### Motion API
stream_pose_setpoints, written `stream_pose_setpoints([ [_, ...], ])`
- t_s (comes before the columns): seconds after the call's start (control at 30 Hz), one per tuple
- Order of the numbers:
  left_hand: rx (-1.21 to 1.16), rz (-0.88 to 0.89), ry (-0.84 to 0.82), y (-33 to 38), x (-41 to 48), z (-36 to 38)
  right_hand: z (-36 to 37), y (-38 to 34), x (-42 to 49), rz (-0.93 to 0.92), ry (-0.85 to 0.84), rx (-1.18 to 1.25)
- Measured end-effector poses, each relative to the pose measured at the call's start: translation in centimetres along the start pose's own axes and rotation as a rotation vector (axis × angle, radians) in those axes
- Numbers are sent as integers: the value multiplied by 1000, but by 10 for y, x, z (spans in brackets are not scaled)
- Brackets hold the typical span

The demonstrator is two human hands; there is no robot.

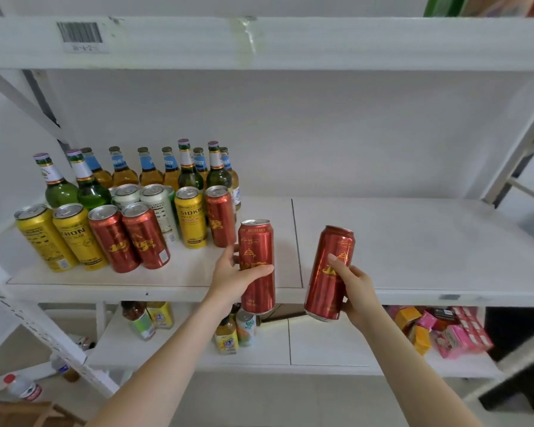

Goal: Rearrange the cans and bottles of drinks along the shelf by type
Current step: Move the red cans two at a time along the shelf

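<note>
Left grip [233, 280] wraps red can [257, 241], right grip [356, 289] holds second red can [326, 282], both at shelf [413, 241] front edge. Left of grips, shelved red cans [145, 238] split by yellow can [191, 217]; bottles [124, 171] mixed; sorting looks unfinished.

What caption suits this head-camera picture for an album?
Left hand holds one red can, right hand a second red can, before a shelf of bottles and cans.

Left hand [235, 279] and right hand [356, 291], both bare.
The slender forearms [170, 355] are uncovered too, smooth and sleeveless as far as the view shows them.
</note>
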State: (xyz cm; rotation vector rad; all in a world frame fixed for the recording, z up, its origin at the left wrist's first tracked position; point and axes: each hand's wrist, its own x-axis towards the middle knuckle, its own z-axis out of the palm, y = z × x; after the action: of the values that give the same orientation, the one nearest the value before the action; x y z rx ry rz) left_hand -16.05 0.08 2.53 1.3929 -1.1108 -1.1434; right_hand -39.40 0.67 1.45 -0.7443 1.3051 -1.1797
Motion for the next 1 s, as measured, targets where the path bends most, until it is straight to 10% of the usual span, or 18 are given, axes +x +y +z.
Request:
stream_pose_setpoints([
  [1.0,100,41,-208,46,14,303,-263,-90,48,-94,156,23],
])
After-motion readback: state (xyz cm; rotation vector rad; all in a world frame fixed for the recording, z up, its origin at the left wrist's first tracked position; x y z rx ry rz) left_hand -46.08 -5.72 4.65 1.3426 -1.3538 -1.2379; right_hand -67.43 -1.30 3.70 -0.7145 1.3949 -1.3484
